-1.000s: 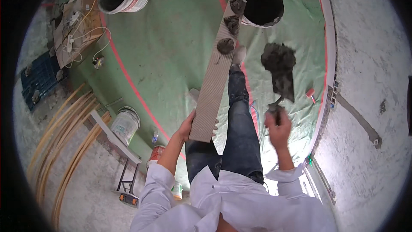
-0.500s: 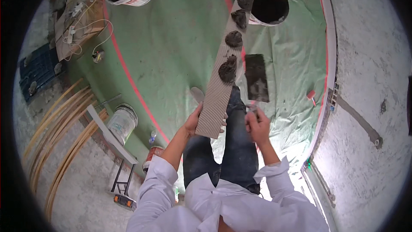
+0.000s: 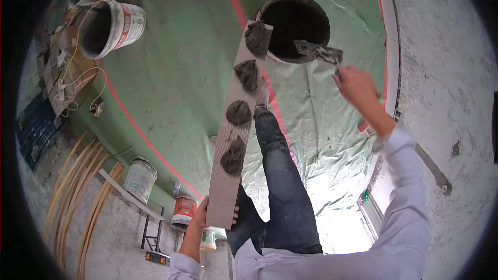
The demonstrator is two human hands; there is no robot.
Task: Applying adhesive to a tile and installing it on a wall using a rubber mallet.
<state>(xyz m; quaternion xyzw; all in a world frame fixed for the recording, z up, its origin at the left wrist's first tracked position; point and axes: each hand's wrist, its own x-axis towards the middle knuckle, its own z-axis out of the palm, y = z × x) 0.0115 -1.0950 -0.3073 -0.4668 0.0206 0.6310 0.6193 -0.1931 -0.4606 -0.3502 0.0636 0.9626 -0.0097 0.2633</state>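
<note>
My left hand [image 3: 199, 220] grips the near end of a long, narrow tile [image 3: 221, 197] with a ridged back facing up. Several dabs of dark mortar [image 3: 238, 112] sit in a row along it, from the far end to past the middle. My right hand [image 3: 359, 88] is closed round the handle of a trowel [image 3: 322, 52], its blade smeared with mortar. That blade reaches over the right rim of a large bucket [image 3: 282, 58] with a dark inside. The tile's far end overlaps the bucket's left side in view.
Another bucket [image 3: 130, 23] stands at the far left, near cardboard [image 3: 78, 75] with cables. Left of my legs are a whitish bucket [image 3: 141, 180], a red pail [image 3: 184, 208] and curved strips [image 3: 78, 186]. Green sheeting [image 3: 176, 83] covers the floor; a concrete wall [image 3: 441, 57] rises right.
My right hand has swung forward and right, carrying the trowel from beside the tile to the bucket. The tile and my left hand now appear lower and further left; the view has shifted too.
</note>
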